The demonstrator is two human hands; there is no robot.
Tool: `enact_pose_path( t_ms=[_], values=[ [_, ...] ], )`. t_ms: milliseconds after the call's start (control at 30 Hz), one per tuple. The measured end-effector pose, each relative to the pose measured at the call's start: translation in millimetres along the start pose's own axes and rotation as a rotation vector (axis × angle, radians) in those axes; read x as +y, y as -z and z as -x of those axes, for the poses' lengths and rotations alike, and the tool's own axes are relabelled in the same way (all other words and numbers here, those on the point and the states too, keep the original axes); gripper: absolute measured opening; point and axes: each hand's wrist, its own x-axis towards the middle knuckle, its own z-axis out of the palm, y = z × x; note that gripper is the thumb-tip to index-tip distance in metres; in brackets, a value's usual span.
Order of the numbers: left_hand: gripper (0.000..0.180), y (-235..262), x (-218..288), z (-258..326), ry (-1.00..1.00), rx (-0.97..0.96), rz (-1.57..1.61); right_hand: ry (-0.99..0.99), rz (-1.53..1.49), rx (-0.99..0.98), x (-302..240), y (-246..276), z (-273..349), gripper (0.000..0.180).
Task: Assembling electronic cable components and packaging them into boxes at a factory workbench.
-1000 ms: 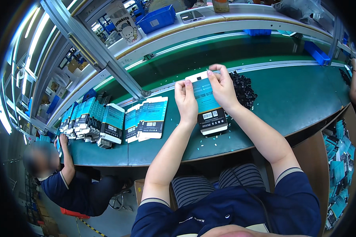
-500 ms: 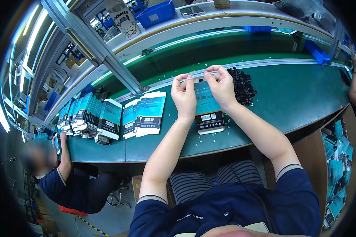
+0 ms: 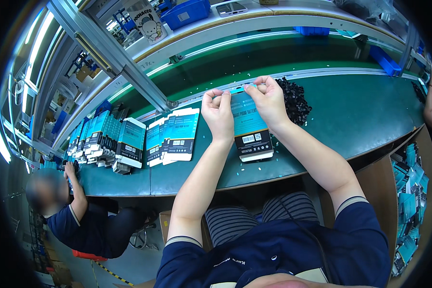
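A flat teal, white and black package [image 3: 250, 128] lies on the green table [image 3: 350, 120] in front of me. My left hand [image 3: 218, 113] pinches its far left corner. My right hand [image 3: 268, 98] pinches its far right corner. Both sets of fingertips meet at the package's top edge. A heap of small black parts [image 3: 293, 98] sits just right of my right hand.
A fanned row of similar teal packages [image 3: 173, 137] lies to the left, with stacked boxes [image 3: 108, 139] beyond. A seated person [image 3: 77, 216] works at the lower left. A green conveyor belt [image 3: 273, 57] runs behind. A bin of packages [image 3: 410, 192] stands at the right.
Both hands have slid up the package to its far edge, and the package has shifted slightly on the table.
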Motion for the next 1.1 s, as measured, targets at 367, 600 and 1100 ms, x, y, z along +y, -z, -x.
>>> enact_pose_path(
  t_ms=[367,600,1100],
  values=[
    [0.025,-2.2,-16.1,-12.2,-0.033,-0.047,0.111,-0.093,0.159,-0.104,-1.7,3.9,-7.1,0.032],
    [0.023,65.7,-7.2,-68.4,-0.020,0.226,-0.207,-0.345,0.293,-0.344,-26.9,51.8,-45.1,0.031],
    [0.089,125.7,15.7,-72.0,0.601,-0.309,-1.790,-0.104,1.836,0.253,-45.3,181.2,-88.6,0.037]
  ],
)
